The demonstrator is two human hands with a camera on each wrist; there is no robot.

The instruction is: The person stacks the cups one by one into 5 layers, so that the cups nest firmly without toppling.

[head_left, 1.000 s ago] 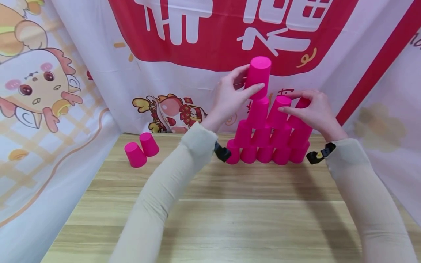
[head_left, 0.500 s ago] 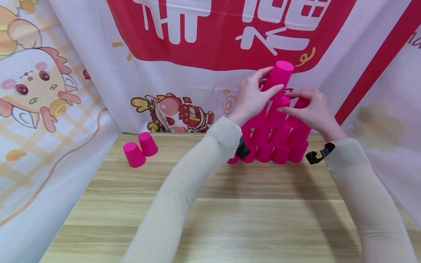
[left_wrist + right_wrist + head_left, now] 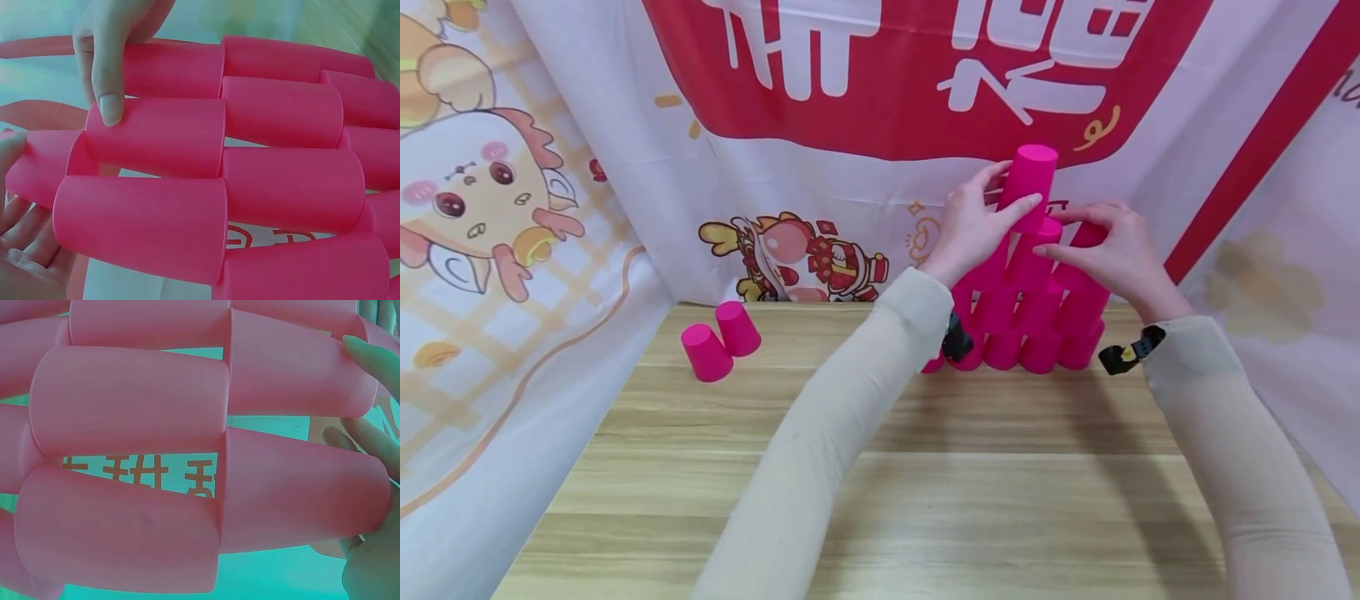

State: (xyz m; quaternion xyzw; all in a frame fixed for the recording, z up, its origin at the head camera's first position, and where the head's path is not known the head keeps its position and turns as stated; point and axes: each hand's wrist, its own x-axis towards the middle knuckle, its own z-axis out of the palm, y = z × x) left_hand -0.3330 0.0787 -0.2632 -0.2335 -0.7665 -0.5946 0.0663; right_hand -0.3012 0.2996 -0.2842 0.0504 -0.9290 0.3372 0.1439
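Observation:
A pink cup [image 3: 1032, 187], mouth down, is held in my left hand [image 3: 973, 221] at the top of a stack of inverted pink cups. The left wrist view shows its lower rim against the upper end of the stack's middle third-row cup [image 3: 156, 136]. My right hand [image 3: 1116, 254] lies at the right of that row, its thumb on the front of this middle cup and other fingers behind it. The third row's right cup [image 3: 306, 494] is partly covered by the right hand in the head view. My left forearm hides part of the stack's left side.
Two more inverted pink cups [image 3: 707, 352] stand apart at the table's left. The stack stands near the back of the wooden table [image 3: 1000, 500], close to a printed cloth backdrop [image 3: 850, 183]. Another printed cloth [image 3: 580, 333] borders the left.
My left hand has carried its cup right, from above the third row's left cup to the middle cup, then tipped it more upright and slightly left. The right hand has stayed in place.

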